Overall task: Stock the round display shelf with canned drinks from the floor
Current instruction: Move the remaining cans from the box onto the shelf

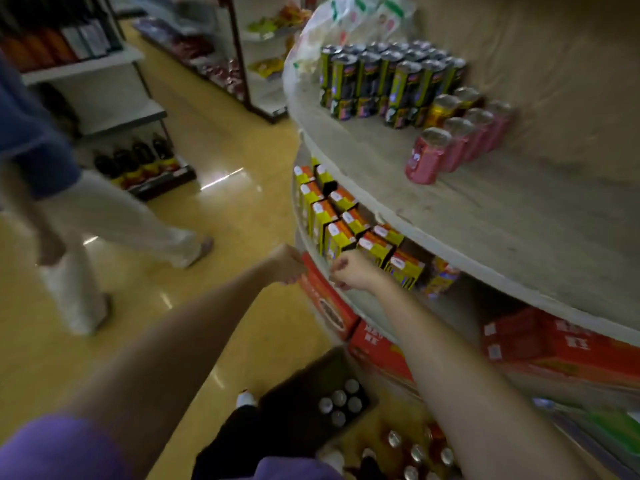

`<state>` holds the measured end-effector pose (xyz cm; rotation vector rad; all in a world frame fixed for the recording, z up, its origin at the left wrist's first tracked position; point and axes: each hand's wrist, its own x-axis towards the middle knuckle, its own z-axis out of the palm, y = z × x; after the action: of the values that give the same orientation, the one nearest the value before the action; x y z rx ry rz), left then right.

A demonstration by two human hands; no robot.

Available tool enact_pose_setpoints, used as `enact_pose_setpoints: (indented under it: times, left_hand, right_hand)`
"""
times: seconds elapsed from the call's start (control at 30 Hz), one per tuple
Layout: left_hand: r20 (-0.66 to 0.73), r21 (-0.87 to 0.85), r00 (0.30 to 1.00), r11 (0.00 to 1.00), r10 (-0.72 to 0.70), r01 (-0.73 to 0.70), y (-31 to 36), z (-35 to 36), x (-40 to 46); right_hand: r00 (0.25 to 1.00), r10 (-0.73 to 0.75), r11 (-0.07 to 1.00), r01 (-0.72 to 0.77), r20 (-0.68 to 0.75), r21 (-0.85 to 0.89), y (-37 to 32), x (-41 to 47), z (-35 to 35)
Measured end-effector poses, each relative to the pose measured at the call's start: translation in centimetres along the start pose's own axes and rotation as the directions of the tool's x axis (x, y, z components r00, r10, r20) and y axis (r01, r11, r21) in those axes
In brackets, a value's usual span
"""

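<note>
Silver-topped drink cans [341, 401] wait in the dark floor carton below us. Our left hand [285, 265] and right hand [349, 270], fingers curled, seemingly empty, hover by the round grey shelf's edge [450, 244]; next we reach down for cans.

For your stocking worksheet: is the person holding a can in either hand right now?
No: both the left hand and right hand are curled with no can in them, down by the lower shelf rim.
</note>
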<state>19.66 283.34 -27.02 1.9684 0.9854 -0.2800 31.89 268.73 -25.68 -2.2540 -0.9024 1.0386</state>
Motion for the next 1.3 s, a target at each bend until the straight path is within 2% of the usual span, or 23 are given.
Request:
enact_pose_setpoints:
  times: [0.07, 0.2, 0.3, 0.43, 0.57, 0.73, 0.97, 1.1, 1.3]
  left_hand:
    - [-0.008, -0.029, 0.999, 0.999, -0.034, 0.034, -2.3, 2.5, -0.4]
    - [0.032, -0.049, 0.994, 0.993, -0.106, 0.108, -6.4, 6.6, 0.1]
    - [0.091, -0.089, 0.979, 0.977, -0.185, 0.193, -10.3, 10.8, 1.5]
    - [0.103, -0.105, 0.956, 0.953, -0.274, 0.285, -16.8, 18.0, 3.4]
    - [0.173, -0.056, 0.941, 0.951, -0.29, 0.303, -22.9, 24.4, 4.6]
    - [0.196, -0.055, 0.928, 0.941, -0.318, 0.334, -29.4, 31.4, 7.0]
    - [0.214, -0.043, 0.919, 0.937, -0.33, 0.347, -36.2, 39.7, 12.1]
    - [0.213, -0.034, 0.909, 0.928, -0.357, 0.372, -40.0, 44.4, 15.4]
    - [0.212, -0.007, 0.88, 0.899, -0.426, 0.437, -44.6, 51.2, 20.0]
  right_hand:
    - [1.0, 0.025, 0.999, -0.024, 0.004, -0.039, 1.6, 0.1, 2.4]
    - [0.992, 0.125, 0.992, -0.125, 0.001, -0.006, 5.4, 0.7, 7.1]
    - [0.975, 0.222, 0.975, -0.222, -0.003, -0.001, 9.7, 1.9, 11.8]
    - [0.938, 0.346, 0.938, -0.346, -0.002, -0.027, 16.8, 3.2, 19.0]
    - [0.895, 0.446, 0.895, -0.445, 0.019, -0.036, 22.4, 4.0, 25.1]
    - [0.862, 0.506, 0.862, -0.506, 0.035, -0.013, 28.6, 5.7, 31.4]
    - [0.832, 0.552, 0.834, -0.55, 0.061, -0.047, 37.5, 10.8, 38.5]
    - [0.85, 0.526, 0.85, -0.523, 0.034, -0.07, 42.4, 14.8, 42.1]
    - [0.874, 0.467, 0.864, -0.419, 0.132, -0.281, 49.6, 20.1, 46.7]
